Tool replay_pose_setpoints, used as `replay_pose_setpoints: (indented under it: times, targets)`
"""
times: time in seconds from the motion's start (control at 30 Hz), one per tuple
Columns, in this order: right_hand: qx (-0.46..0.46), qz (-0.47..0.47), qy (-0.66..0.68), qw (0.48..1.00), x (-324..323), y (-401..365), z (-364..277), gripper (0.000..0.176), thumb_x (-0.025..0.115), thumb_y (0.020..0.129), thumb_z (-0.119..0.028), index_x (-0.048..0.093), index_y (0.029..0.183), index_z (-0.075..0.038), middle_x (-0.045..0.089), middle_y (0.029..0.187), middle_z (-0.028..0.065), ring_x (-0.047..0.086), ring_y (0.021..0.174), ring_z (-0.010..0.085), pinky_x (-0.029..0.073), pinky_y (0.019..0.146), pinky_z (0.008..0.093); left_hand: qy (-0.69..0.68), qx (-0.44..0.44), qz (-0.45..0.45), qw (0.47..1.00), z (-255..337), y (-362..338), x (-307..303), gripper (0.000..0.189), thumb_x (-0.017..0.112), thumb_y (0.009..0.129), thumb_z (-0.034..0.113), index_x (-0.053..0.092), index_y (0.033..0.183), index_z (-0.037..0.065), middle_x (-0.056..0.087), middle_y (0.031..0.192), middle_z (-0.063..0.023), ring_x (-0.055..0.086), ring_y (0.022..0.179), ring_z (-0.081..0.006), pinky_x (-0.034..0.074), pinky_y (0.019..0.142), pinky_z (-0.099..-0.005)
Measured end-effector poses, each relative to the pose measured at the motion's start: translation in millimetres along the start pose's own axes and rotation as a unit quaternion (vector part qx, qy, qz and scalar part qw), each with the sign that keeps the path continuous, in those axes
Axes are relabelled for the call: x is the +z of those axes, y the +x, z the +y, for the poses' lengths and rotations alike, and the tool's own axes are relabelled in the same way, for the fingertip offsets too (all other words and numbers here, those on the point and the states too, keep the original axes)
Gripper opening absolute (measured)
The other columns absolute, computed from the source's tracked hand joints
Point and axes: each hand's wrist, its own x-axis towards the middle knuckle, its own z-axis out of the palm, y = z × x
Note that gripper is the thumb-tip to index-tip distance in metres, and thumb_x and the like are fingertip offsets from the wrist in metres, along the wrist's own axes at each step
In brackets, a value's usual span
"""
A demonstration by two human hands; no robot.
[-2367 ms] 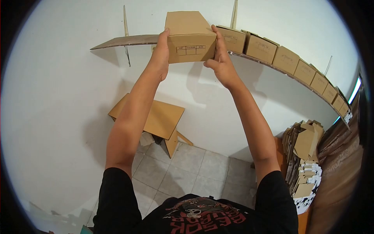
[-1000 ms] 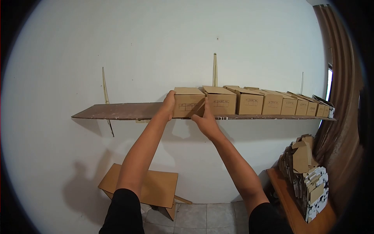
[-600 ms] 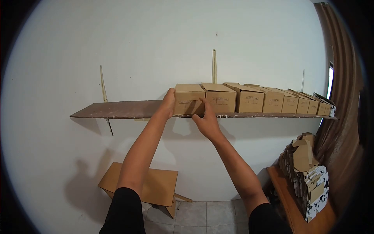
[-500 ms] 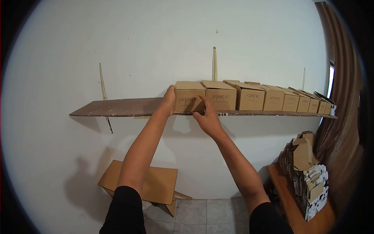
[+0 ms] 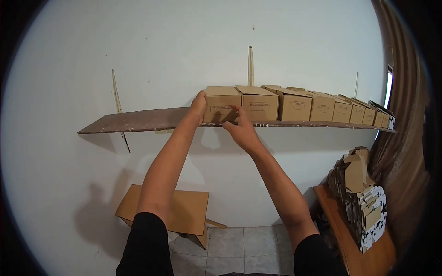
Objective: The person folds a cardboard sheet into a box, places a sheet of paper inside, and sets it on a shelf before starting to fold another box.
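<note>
The leftmost cardboard box (image 5: 223, 99) of a row stands on the brown wall shelf (image 5: 138, 121). My left hand (image 5: 198, 106) lies flat along that box's left side, fingers stretched toward the back and partly hidden. In front of the box's lower right corner is my right hand (image 5: 241, 131). Its fingers are apart and point up, with the fingertips at the printed label and the thumb near the shelf's front edge. A second box (image 5: 260, 106) with a similar printed label stands directly to the right.
More cardboard boxes (image 5: 295, 107) continue along the shelf to the right. Below stands a small brown table (image 5: 189, 207). An orange-brown table (image 5: 338, 221) at the lower right bears a stack of flattened cardboard (image 5: 357, 179). A brown curtain (image 5: 396, 129) hangs at the right.
The view has tilted slightly down, so shelf and boxes sit higher in it. My left hand stays on the box's side; the right fingers have shifted slightly across its front.
</note>
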Motion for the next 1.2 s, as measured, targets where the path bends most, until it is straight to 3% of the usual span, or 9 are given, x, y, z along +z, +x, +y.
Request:
replay_pose_setpoints:
  times: [0.5, 0.8, 0.87, 0.93, 1.03, 1.1, 1.13, 1.17, 1.2]
  targets:
    - [0.0, 0.03, 0.013, 0.999, -3.3, 14.4, 17.3, 0.066, 0.067, 0.086, -0.017, 0.043, 0.144, 0.003, 0.054, 0.138, 0.0259, 0.051, 0.134, 0.0356, 0.042, 0.11, 0.0425, -0.027, 0.025, 0.032, 0.999, 13.2, -20.7, 7.0, 0.064, 0.04, 0.101, 0.048, 0.046, 0.145, 0.002, 0.056, 0.142, -0.0191, 0.048, 0.139, -0.0307, 0.04, 0.114, -0.046]
    - [-0.009, 0.033, 0.024, 0.999, -5.4, 4.6, 7.3, 0.062, 0.064, 0.089, -0.012, 0.043, 0.145, 0.0, 0.051, 0.143, 0.0238, 0.048, 0.139, 0.0361, 0.042, 0.112, 0.0454, -0.057, -0.031, -0.041, 0.997, 5.6, -14.6, 3.7, 0.073, 0.043, 0.101, 0.057, 0.046, 0.149, 0.003, 0.048, 0.152, -0.0212, 0.04, 0.146, -0.0307, 0.034, 0.117, -0.0507]
    - [-0.003, 0.029, 0.035, 0.999, -12.5, -10.6, 5.2, 0.061, 0.064, 0.09, -0.01, 0.043, 0.146, -0.001, 0.05, 0.145, 0.0218, 0.048, 0.14, 0.0363, 0.042, 0.112, 0.0463, 0.013, 0.035, 0.015, 0.999, 2.2, -26.5, 2.8, 0.065, 0.039, 0.104, 0.05, 0.042, 0.152, 0.006, 0.051, 0.15, -0.018, 0.047, 0.142, -0.0297, 0.041, 0.114, -0.0447]
    - [-0.096, 0.037, 0.059, 0.993, -20.6, -28.7, 12.7, 0.056, 0.063, 0.092, -0.006, 0.043, 0.145, -0.001, 0.051, 0.145, 0.0183, 0.049, 0.139, 0.0341, 0.045, 0.109, 0.0437, 0.032, 0.086, 0.015, 0.996, -9.0, -45.5, 5.0, 0.062, 0.04, 0.105, 0.046, 0.043, 0.151, 0.004, 0.051, 0.149, -0.0184, 0.048, 0.141, -0.0296, 0.04, 0.114, -0.0448]
    - [-0.079, -0.005, 0.153, 0.985, -45.2, -90.8, 8.5, 0.053, 0.064, 0.093, -0.005, 0.044, 0.142, 0.002, 0.054, 0.14, 0.017, 0.057, 0.128, 0.0275, 0.046, 0.108, 0.0415, 0.081, 0.245, 0.031, 0.966, -67.9, -124.9, -25.4, 0.055, 0.042, 0.105, 0.033, 0.044, 0.149, -0.001, 0.052, 0.147, -0.0194, 0.049, 0.138, -0.0294, 0.037, 0.116, -0.0451]
    - [-0.025, -0.062, 0.232, 0.97, -60.4, -142.9, 28.2, 0.042, 0.063, 0.096, -0.002, 0.05, 0.136, 0.001, 0.058, 0.137, 0.013, 0.059, 0.124, 0.023, 0.048, 0.106, 0.0389, 0.105, 0.346, 0.044, 0.931, -130.2, -207.0, -49.7, 0.051, 0.044, 0.105, 0.024, 0.044, 0.147, -0.005, 0.053, 0.145, -0.0201, 0.05, 0.136, -0.0292, 0.036, 0.117, -0.0452]
    - [0.03, -0.078, 0.216, 0.973, -67.0, -175.1, 44.1, 0.037, 0.063, 0.098, -0.004, 0.053, 0.133, -0.002, 0.061, 0.132, 0.0119, 0.061, 0.121, 0.023, 0.05, 0.101, 0.0383, 0.116, 0.395, 0.051, 0.91, -129.5, -205.9, -42.6, 0.049, 0.045, 0.106, 0.02, 0.044, 0.147, -0.006, 0.053, 0.144, -0.0205, 0.05, 0.135, -0.0292, 0.035, 0.117, -0.0453]
    - [0.085, -0.093, 0.201, 0.971, -70.3, -209.8, 65.3, 0.032, 0.063, 0.099, -0.005, 0.056, 0.13, -0.004, 0.065, 0.128, 0.0109, 0.064, 0.117, 0.023, 0.053, 0.096, 0.0378, 0.133, 0.392, 0.042, 0.909, -176.8, -238.9, -49.6, 0.04, 0.047, 0.102, 0.018, 0.053, 0.132, -0.008, 0.059, 0.129, -0.0214, 0.055, 0.122, -0.029, 0.04, 0.11, -0.0452]
    - [0.128, -0.084, 0.255, 0.955, -66.8, -246.7, 91.0, 0.03, 0.063, 0.099, -0.007, 0.057, 0.128, -0.004, 0.066, 0.123, 0.0105, 0.065, 0.113, 0.022, 0.053, 0.095, 0.0367, 0.026, 0.357, -0.033, 0.933, -221.5, -267.1, -45.7, 0.025, 0.046, 0.103, 0.019, 0.057, 0.113, -0.002, 0.061, 0.124, -0.0212, 0.058, 0.115, -0.0269, 0.045, 0.104, -0.0432]
